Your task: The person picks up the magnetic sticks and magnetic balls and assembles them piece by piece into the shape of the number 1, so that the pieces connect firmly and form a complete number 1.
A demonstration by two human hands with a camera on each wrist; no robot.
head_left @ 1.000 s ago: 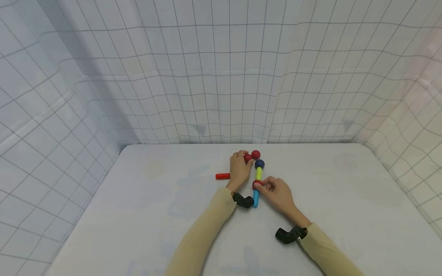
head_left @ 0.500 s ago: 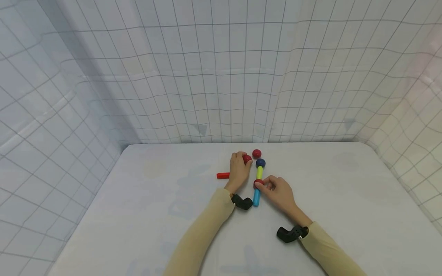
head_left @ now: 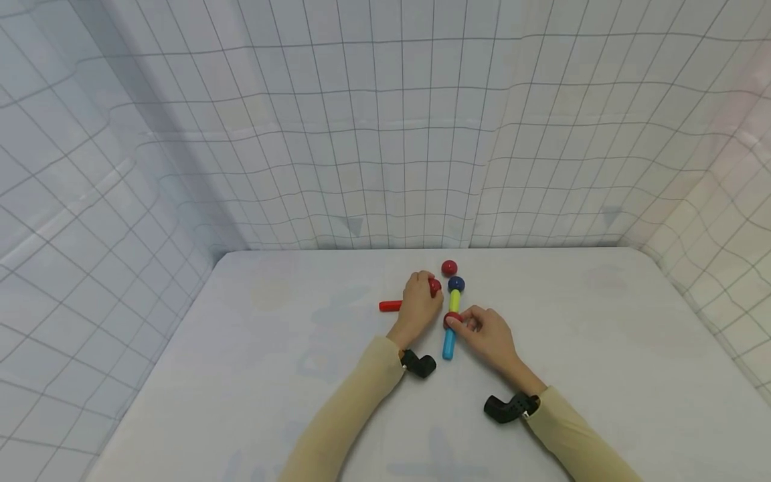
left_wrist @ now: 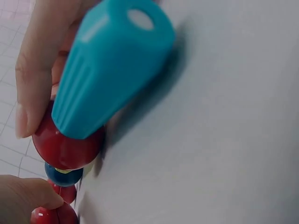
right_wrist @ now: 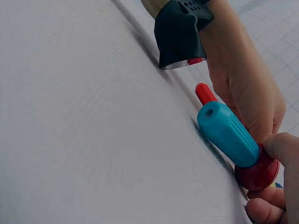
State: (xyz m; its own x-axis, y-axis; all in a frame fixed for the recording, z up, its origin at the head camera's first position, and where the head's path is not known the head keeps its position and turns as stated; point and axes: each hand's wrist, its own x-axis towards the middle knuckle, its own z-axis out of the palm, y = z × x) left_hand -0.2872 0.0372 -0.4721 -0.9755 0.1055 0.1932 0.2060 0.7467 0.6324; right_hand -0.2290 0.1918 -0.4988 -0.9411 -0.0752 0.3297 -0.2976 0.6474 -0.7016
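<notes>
One ball (head_left: 436, 287) drawn from the far ball (head_left: 449, 268), left (head_left: 419, 304) and right hands (head_left: 490, 337) pinch it and another ball (right_wrist: 255, 173), red rod (head_left: 389, 306) part-hidden.

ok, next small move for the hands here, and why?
Probably bring the left hand's red ball to the bare near end of the light-blue rod. That end carries no ball, while the yellow rod sits between the dark-blue ball and the middle red ball; the right hand pinches that one, which should steady things.
</notes>
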